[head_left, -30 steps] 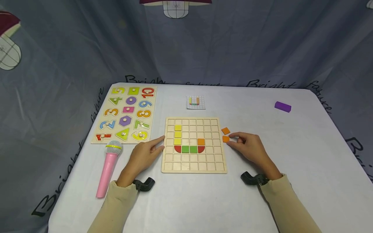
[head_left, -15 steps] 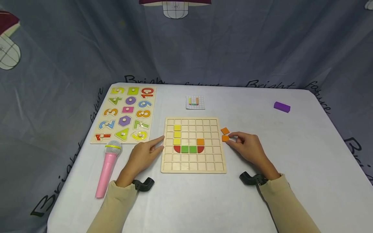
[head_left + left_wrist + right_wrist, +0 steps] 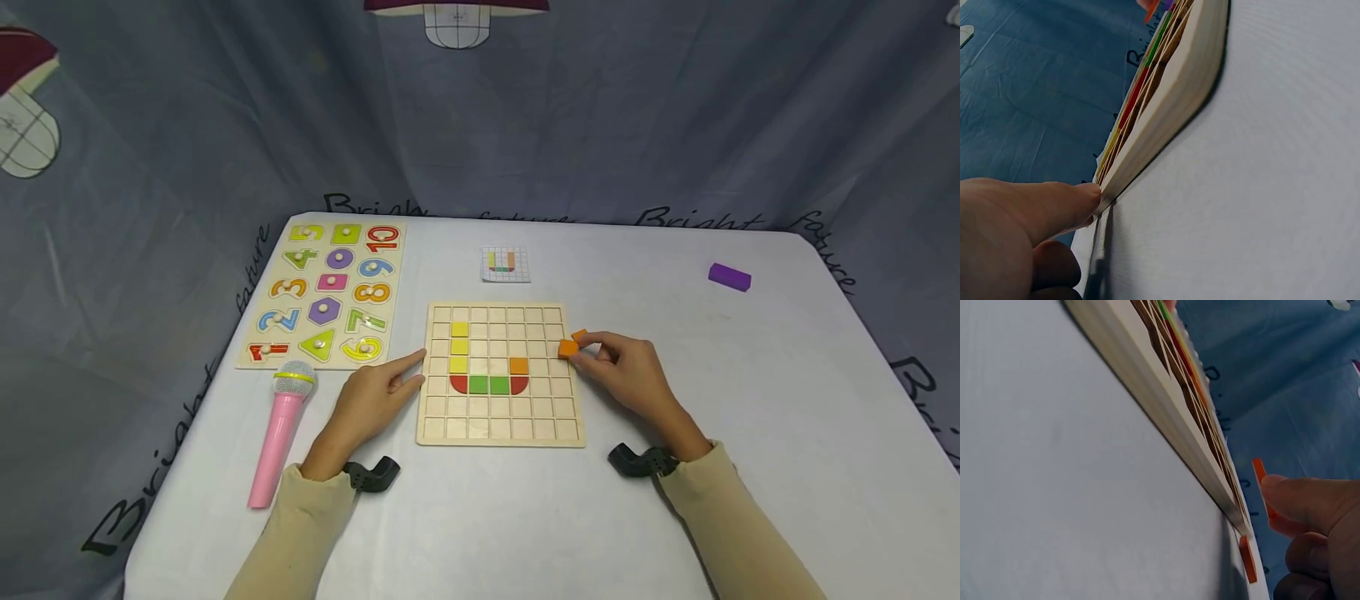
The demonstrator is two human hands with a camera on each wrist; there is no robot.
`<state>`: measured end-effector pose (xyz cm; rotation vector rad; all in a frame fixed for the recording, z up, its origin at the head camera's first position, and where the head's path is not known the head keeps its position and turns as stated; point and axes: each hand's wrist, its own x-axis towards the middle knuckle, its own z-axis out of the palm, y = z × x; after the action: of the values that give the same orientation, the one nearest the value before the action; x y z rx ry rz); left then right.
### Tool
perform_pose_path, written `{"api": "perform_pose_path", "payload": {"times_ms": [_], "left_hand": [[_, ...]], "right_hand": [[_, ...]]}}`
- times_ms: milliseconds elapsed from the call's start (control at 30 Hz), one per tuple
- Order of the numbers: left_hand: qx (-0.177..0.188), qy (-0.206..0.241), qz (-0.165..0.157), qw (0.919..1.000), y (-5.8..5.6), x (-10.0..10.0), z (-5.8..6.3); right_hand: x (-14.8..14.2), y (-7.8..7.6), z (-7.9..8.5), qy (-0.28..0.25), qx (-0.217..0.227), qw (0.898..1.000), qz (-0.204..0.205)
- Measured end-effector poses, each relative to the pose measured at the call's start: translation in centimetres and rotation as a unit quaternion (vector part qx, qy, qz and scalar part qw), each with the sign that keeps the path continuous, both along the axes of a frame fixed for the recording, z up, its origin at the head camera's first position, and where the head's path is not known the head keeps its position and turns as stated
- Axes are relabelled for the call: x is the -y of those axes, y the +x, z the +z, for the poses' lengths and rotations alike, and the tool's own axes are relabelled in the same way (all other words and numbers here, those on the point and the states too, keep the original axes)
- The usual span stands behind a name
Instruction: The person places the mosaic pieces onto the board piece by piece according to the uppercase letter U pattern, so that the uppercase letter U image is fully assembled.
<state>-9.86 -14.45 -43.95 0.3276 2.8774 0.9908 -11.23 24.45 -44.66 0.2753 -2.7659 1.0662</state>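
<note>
A wooden grid board (image 3: 498,417) lies mid-table with yellow, red, green and orange tiles set in a U shape. My right hand (image 3: 581,351) pinches an orange square tile (image 3: 567,349) between thumb and fingers, raised just over the board's right edge. The right wrist view shows that tile (image 3: 1259,477) standing on edge off the table, near the board (image 3: 1147,387). A second orange tile (image 3: 579,335) lies flat on the table beside the board, also low in the right wrist view (image 3: 1247,559). My left hand (image 3: 415,371) rests at the board's left edge, a straight finger (image 3: 1054,206) touching its side (image 3: 1166,119).
A number puzzle board (image 3: 322,292) and a pink toy microphone (image 3: 277,433) lie at the left. A small pattern card (image 3: 505,263) sits behind the grid board. A purple block (image 3: 729,276) is far right. Grey printed cloth hangs around the white table.
My right hand has lifted the nearer orange tile off the table and carried it left to the board's right edge. The left hand has stayed put.
</note>
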Motion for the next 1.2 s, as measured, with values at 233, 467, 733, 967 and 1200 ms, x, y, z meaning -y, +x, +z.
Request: {"api": "perform_pose_path", "payload": {"times_ms": [233, 467, 733, 967, 1200], "left_hand": [[0.000, 0.001, -0.001, 1.0000, 0.0, -0.2, 0.0], [0.001, 0.000, -0.001, 1.0000, 0.0, -0.2, 0.0], [0.003, -0.003, 0.001, 1.0000, 0.0, -0.2, 0.0], [0.005, -0.003, 0.001, 1.0000, 0.0, -0.2, -0.1], [0.001, -0.003, 0.001, 1.0000, 0.0, -0.1, 0.0]], "right_hand": [[1.3, -0.4, 0.3, -0.001, 0.012, 1.000, 0.010], [2.3, -0.7, 0.3, -0.014, 0.026, 0.999, 0.028], [3.7, -1.2, 0.0, -0.017, 0.040, 0.998, 0.045], [4.7, -1.6, 0.2, -0.008, 0.040, 0.997, 0.059], [4.8, -1.9, 0.2, -0.003, 0.034, 0.997, 0.073]]}}
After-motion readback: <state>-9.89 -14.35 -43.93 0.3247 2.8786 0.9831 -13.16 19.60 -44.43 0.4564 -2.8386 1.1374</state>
